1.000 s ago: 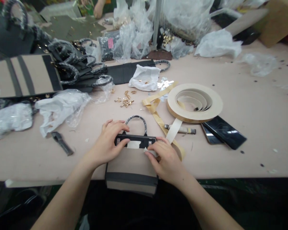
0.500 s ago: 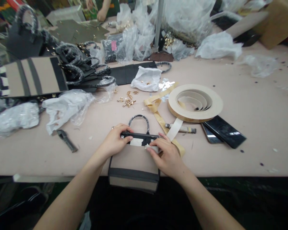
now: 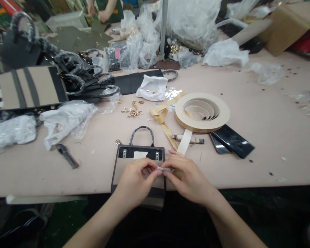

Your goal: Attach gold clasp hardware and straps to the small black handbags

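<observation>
White tape strip (image 3: pixel 163 169) was pinched between left hand (image 3: pixel 136 181) and right hand (image 3: pixel 188 179), both closed on it, above a black-and-beige handbag (image 3: pixel 127 152) that lay flat, at the edge of a pale pink table (image 3: pixel 67 182)

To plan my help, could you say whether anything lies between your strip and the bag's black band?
Nothing visible: only the handbag's tan front lies between the pale strip, pinched by the left hand and right hand, and the black band.

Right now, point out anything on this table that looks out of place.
The tan-and-black handbag looks oddly placed: its lower end hangs past the front edge of the table, with nothing visible supporting that part.
</observation>
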### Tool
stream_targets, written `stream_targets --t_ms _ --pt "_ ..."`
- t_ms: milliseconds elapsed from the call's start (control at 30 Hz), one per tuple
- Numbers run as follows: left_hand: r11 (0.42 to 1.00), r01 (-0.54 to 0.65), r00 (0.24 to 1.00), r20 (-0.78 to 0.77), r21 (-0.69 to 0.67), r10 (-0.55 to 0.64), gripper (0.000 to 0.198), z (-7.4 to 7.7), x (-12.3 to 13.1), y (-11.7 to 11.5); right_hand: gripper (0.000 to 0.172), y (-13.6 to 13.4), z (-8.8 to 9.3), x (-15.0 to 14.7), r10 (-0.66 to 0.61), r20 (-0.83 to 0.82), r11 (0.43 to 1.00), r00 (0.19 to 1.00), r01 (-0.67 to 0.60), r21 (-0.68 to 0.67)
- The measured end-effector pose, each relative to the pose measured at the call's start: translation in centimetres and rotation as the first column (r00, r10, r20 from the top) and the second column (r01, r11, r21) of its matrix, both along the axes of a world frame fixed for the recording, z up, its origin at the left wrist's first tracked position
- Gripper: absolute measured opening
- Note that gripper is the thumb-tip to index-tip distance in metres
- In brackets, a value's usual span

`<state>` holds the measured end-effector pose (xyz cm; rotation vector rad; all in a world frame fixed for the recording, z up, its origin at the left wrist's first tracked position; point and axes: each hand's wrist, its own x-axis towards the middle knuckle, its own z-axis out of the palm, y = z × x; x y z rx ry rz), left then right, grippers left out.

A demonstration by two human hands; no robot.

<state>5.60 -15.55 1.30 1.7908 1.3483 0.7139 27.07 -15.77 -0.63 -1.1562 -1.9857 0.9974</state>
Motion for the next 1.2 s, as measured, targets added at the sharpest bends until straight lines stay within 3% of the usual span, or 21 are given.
stream_targets --t_ms 67,167,267,333,433,533,633,733,833,900,1033,1200 --pt "0.998 -0.052 0.998 0.041 -0.019 0.053 0.009 -0.8 1.0 -1.0 0.012 -0.3 -0.1 0.0 0.002 0.015 1.000 1.000 -0.001 -0.021" --pt "0.990 -0.123 0.992 0.012 0.073 0.122 0.013 -1.6 1.4 -1.7 0.009 -0.5 -0.5 -0.1 -0.070 0.069 0.996 0.995 0.074 -0.045" --pt "0.979 -0.181 0.982 -0.036 0.091 0.185 0.014 -1.6 1.3 -1.7 0.007 -0.4 -0.5 0.1 -0.162 0.151 0.984 0.975 0.171 -0.048" --pt "0.976 -0.213 0.976 -0.043 0.054 0.215 0.014 -1.5 1.3 -1.6 0.007 0.2 -0.1 0.3 -0.156 0.191 0.986 0.969 0.164 -0.028" --pt "0.969 -0.243 0.970 -0.025 -0.055 0.242 0.016 -1.6 1.8 -1.4 0.009 2.2 1.4 0.6 -0.061 0.242 0.998 0.968 0.053 0.039" --pt "0.956 -0.255 0.967 -0.054 -0.143 0.250 0.017 -1.9 2.4 -1.5 0.010 5.3 3.2 0.4 0.106 0.376 0.987 0.921 -0.142 0.069" --pt "0.964 -0.254 0.950 -0.210 -0.084 0.232 0.017 -2.2 2.2 -1.4 0.013 8.5 4.6 -0.5 0.309 0.552 0.930 0.774 -0.366 -0.007" --pt "0.969 -0.230 0.904 -0.351 0.085 0.245 0.017 -2.1 1.0 -0.7 0.015 10.6 5.3 -1.8 0.430 0.666 0.863 0.609 -0.495 -0.104" --pt "0.938 -0.152 0.887 -0.376 0.312 0.268 0.008 -1.9 -0.3 0.8 0.016 11.7 5.6 -2.8 0.456 0.728 0.813 0.511 -0.572 -0.107" --pt "0.927 -0.071 0.882 -0.410 0.369 0.231 0.016 -1.7 -0.7 1.9 0.017 12.1 5.6 -3.3 0.460 0.755 0.787 0.467 -0.609 -0.102" --pt "0.960 0.044 0.867 -0.489 0.275 0.100 0.031 -2.1 -0.5 3.6 0.016 12.6 5.4 -4.0 0.440 0.788 0.767 0.431 -0.637 -0.080" --pt "0.985 0.059 0.878 -0.477 0.163 0.026 0.040 -2.9 0.1 4.9 0.021 12.7 4.7 -4.2 0.423 0.800 0.764 0.426 -0.642 -0.063"
